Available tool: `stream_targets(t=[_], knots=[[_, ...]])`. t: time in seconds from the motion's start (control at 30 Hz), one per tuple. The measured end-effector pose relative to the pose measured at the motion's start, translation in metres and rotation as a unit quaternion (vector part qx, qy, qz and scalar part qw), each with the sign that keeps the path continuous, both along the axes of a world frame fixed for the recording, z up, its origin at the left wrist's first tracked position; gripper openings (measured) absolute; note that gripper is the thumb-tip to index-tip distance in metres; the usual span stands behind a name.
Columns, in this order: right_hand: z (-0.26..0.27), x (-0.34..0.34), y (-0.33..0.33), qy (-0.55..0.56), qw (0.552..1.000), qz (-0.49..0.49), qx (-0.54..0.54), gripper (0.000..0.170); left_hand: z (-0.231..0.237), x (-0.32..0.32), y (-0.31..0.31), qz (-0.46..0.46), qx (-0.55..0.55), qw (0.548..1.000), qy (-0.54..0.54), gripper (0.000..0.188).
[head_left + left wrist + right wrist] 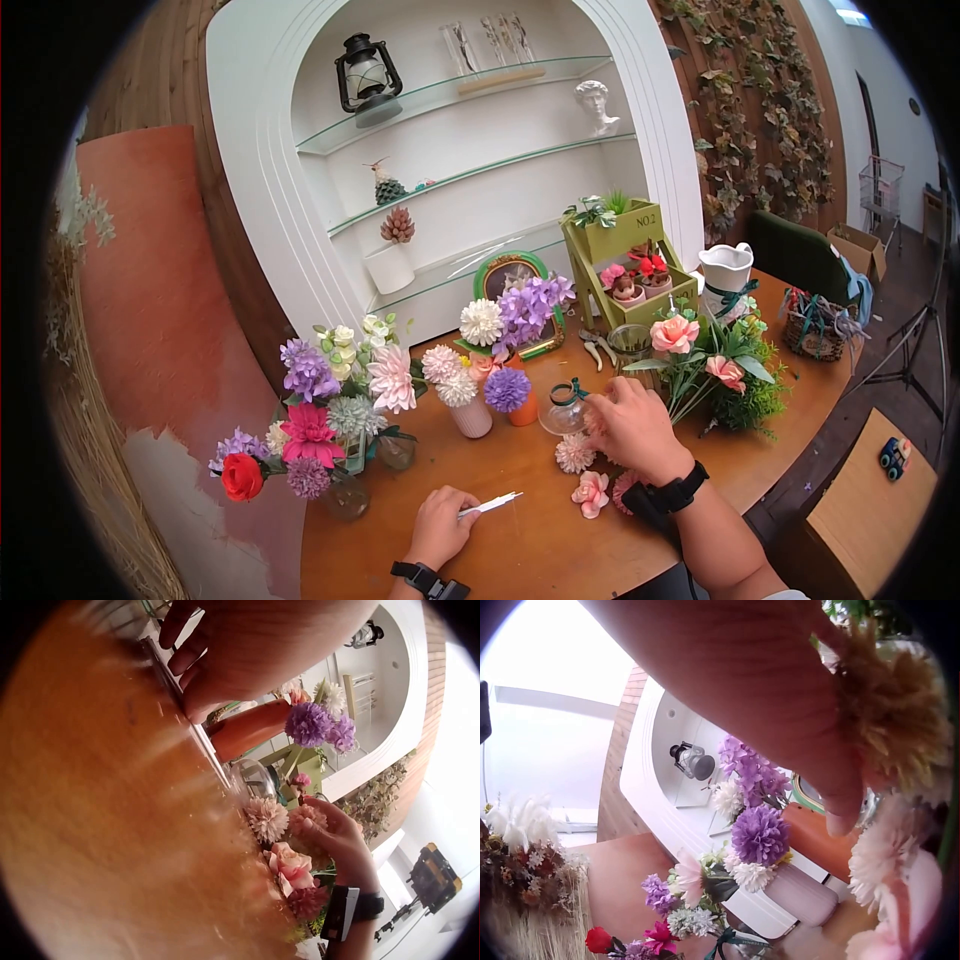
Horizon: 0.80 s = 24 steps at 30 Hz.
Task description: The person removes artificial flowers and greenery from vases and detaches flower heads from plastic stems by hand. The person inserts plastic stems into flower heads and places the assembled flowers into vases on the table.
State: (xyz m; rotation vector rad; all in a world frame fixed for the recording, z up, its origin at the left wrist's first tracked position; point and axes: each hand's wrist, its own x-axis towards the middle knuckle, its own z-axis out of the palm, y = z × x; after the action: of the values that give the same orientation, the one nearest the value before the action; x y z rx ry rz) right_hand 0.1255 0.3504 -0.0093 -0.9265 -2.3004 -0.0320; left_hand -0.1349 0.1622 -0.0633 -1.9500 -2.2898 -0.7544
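Observation:
My left hand is low over the front of the table and holds a slim white pointed tool, its tip toward the right. In the left wrist view this tool lies close along the tabletop under the fingers. My right hand pinches a pale pink pompom flower, mostly covered by the fingers in the head view. Below that hand lie another pale pink pompom flower, a pink rose and a deeper pink bloom. A small glass jar with a green ribbon stands just behind.
Vases with mixed flowers crowd the left side. A pink ribbed vase and an orange vase stand mid-table. Pliers, a glass, a green planter stand and a white pitcher are behind, with peach roses at right.

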Motion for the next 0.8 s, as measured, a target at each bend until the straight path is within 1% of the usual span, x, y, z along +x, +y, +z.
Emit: stream_targets(t=[0.07,0.17,0.2,0.27,0.3,0.37,0.53,0.6,0.63,0.7,0.73,0.8], knots=[[-0.004,-0.002,0.002,0.035,0.997,0.042,0.06,0.049,0.0,0.0,0.0,0.0,0.002,1.0,-0.002,0.016],[-0.004,-0.001,0.001,0.032,0.994,0.069,0.077,0.053,-0.001,0.0,0.0,-0.002,0.008,1.0,-0.005,0.017],[-0.002,-0.001,0.0,0.031,0.994,0.069,0.077,0.053,-0.001,0.0,0.0,-0.006,0.012,1.0,-0.005,0.019],[0.001,-0.001,-0.003,0.042,0.992,0.114,0.042,0.053,0.0,0.001,0.0,-0.007,0.01,1.0,-0.009,0.021],[0.001,-0.001,-0.003,0.041,0.992,0.114,0.042,0.053,0.002,0.002,0.0,-0.008,0.009,1.0,-0.013,0.022],[0.0,-0.001,-0.002,0.031,0.988,0.145,0.036,0.053,0.004,0.003,0.0,-0.008,0.007,1.0,-0.011,0.023],[0.002,-0.004,-0.002,0.044,0.986,0.155,0.038,0.048,0.005,0.004,0.0,-0.012,0.017,1.0,-0.014,0.025],[0.004,-0.006,-0.001,0.054,0.985,0.162,0.039,0.046,0.007,0.006,0.001,-0.019,0.069,0.997,0.007,0.02],[0.003,-0.006,-0.001,0.063,0.984,0.16,0.038,0.044,0.007,0.006,0.002,-0.018,0.073,0.997,0.005,0.02],[0.003,-0.008,0.0,0.068,0.984,0.161,0.041,0.042,0.009,0.008,0.004,-0.019,0.145,0.989,-0.034,0.014],[0.004,-0.009,0.001,0.085,0.983,0.157,0.039,0.04,0.011,0.011,0.005,-0.018,0.15,0.988,-0.036,0.014],[0.007,-0.01,-0.001,0.096,0.982,0.155,0.041,0.039,0.018,0.018,0.003,-0.014,0.222,0.969,-0.104,0.016]])
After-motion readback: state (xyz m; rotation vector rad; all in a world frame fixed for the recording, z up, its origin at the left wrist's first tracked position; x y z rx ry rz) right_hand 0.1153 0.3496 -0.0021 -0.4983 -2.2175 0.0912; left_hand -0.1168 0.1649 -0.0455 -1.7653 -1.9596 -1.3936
